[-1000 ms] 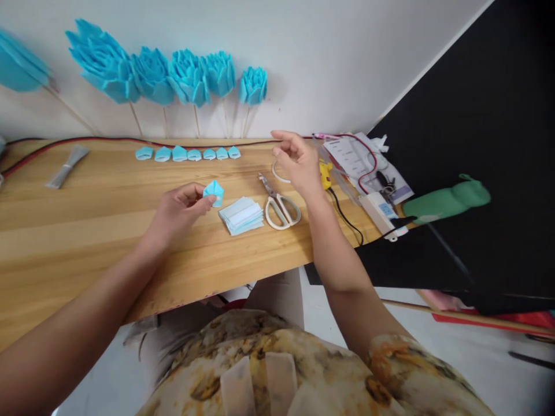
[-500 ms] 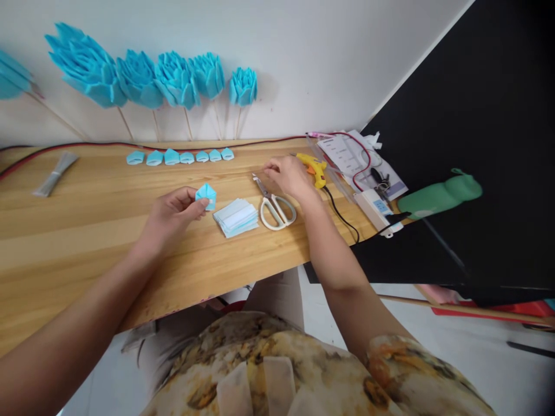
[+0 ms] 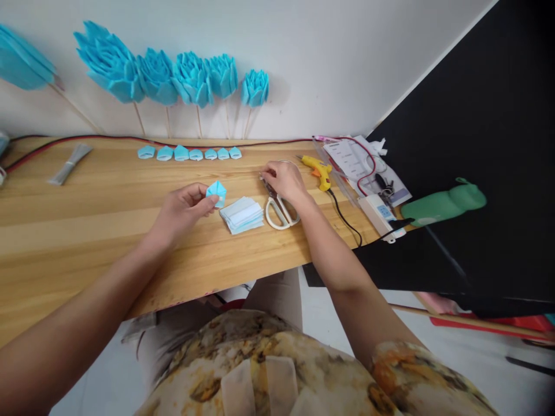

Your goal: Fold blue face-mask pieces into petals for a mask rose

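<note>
My left hand [image 3: 182,208] pinches a small folded blue paper piece [image 3: 215,191] between thumb and fingers, just above the wooden table [image 3: 87,231]. To its right lies a stack of light blue paper slips [image 3: 241,215]. My right hand [image 3: 284,179] rests with curled fingers on the table, over the blades of white-handled scissors [image 3: 281,212]. What its fingertips hold is hidden.
A row of several folded blue pieces [image 3: 191,153] lies near the wall, below blue paper flowers [image 3: 191,78] on sticks. A yellow glue gun [image 3: 318,169], papers [image 3: 355,159], a power strip [image 3: 381,212] and a green bottle [image 3: 446,201] crowd the right end. A wire bundle [image 3: 69,164] lies far left.
My right hand has come down from the air onto the table by the scissors' blades, covering a white ring that lay there. My left hand still holds the blue piece.
</note>
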Demonstrator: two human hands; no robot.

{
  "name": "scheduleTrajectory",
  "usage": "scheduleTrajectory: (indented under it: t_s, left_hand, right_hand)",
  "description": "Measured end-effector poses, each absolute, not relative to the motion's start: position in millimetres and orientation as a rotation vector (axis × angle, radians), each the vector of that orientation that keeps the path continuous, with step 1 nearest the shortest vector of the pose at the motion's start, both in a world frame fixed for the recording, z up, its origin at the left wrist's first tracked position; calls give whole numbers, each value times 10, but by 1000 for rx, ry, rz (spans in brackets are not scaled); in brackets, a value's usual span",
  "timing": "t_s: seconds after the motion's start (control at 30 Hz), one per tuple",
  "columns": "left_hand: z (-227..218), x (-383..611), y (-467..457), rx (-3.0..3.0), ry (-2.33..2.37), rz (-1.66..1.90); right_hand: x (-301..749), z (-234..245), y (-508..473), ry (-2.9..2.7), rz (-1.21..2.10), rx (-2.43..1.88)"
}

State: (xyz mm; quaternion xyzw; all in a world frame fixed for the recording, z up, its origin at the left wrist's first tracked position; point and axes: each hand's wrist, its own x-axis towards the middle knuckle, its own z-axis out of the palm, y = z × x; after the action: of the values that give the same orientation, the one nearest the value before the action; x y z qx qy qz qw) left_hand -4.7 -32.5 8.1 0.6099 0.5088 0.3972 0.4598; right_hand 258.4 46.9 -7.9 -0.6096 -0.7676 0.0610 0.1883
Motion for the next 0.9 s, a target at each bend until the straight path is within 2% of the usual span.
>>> scheduleTrajectory:
  t_s: [0.6,0.73,0.9]
  left_hand:
    - [96,-33,-329,1424,1215,1017]
    - [130,-9,-361,1324,1194,965]
    - [124,-8,-368,1301,1124,915]
  right_hand:
    - [2530,-339,550,-1770,294,-1706]
    - [2410,-171,378,-1714,210,-1437]
    - [2131,99,-16,-1914,46,-976]
